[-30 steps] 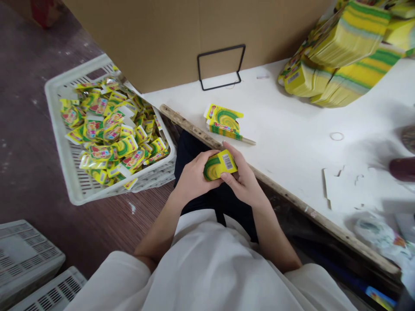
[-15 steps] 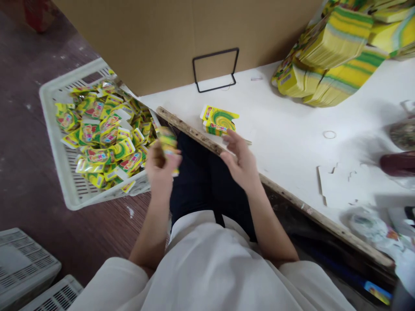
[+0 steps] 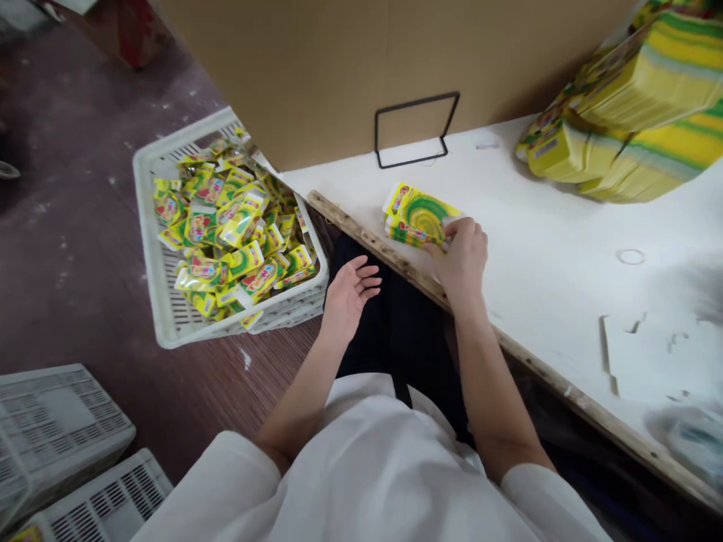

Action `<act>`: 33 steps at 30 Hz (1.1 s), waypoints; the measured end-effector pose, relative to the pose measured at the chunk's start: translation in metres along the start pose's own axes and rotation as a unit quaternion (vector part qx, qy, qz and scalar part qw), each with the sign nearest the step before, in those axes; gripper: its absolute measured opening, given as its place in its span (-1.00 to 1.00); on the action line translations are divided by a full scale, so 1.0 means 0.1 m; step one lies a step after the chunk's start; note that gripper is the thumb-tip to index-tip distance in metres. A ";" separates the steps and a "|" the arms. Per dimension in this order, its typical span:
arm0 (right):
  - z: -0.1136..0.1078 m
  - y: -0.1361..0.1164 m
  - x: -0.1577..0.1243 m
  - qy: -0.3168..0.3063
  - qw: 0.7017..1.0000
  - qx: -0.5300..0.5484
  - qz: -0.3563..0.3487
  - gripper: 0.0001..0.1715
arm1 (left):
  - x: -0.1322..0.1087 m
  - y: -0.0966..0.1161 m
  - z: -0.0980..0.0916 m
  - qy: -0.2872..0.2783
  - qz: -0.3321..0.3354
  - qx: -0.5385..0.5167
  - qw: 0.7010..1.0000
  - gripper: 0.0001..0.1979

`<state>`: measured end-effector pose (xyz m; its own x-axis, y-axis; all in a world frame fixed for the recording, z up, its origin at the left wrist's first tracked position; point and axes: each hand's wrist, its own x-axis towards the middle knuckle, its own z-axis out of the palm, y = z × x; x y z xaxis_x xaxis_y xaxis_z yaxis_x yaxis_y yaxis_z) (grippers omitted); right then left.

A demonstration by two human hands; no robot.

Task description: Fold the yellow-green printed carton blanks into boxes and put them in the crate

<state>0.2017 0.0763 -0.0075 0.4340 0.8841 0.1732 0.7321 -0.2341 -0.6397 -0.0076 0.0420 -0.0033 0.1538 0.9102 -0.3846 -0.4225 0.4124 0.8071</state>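
A small stack of flat yellow-green printed cartons (image 3: 421,214) lies on the white table near its wooden edge. My right hand (image 3: 463,260) pinches the right end of a carton there, thumb and fingers closed together. With fingers stretched out and nothing in it, my left hand (image 3: 351,297) hovers palm up off the table edge, between the stack and the basket. To its left, a white plastic basket (image 3: 150,248) holds many folded yellow-green cartons (image 3: 245,260) in a loose heap.
A large brown cardboard sheet (image 3: 339,83) stands behind, with a black wire frame (image 3: 411,163) before it. Bundled flat cartons (image 3: 599,150) are piled at right. A rubber band (image 3: 631,257) and white card cut-out (image 3: 649,354) lie on the table (image 3: 542,248). Grey crates (image 3: 56,421) sit lower left.
The carton that was in my left hand has left it, and that hand has opened and moved right. My right hand has closed on a carton at the stack. The view has shifted left.
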 end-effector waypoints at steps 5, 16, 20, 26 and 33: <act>-0.22 -0.18 -0.21 -0.014 0.990 0.137 -0.012 -0.71 | -0.02 0.02 0.12 -0.059 0.069 -0.034 0.995 -0.38; -0.32 -0.59 -0.95 -0.228 0.895 0.366 -0.115 -0.82 | -0.14 0.24 0.52 0.005 0.233 -0.099 0.967 -0.48; -0.32 -0.61 -1.02 -0.191 0.907 0.347 -0.141 -0.85 | -0.16 0.24 0.53 0.029 0.248 -0.076 0.965 -0.49; -0.36 -0.61 -1.01 -0.142 0.932 0.317 -0.107 -0.84 | -0.15 -0.03 0.40 0.026 0.284 0.031 0.958 -0.46; -0.39 -0.61 -0.97 -0.206 0.898 0.378 -0.087 -0.82 | -0.20 0.00 0.48 0.010 0.276 0.002 0.961 -0.54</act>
<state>0.1360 -0.0110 0.0440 0.0017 0.9918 0.1282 0.1368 0.1267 -0.9825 0.0315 0.0255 0.0262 -0.1093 0.9895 0.0947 -0.4316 -0.1330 0.8922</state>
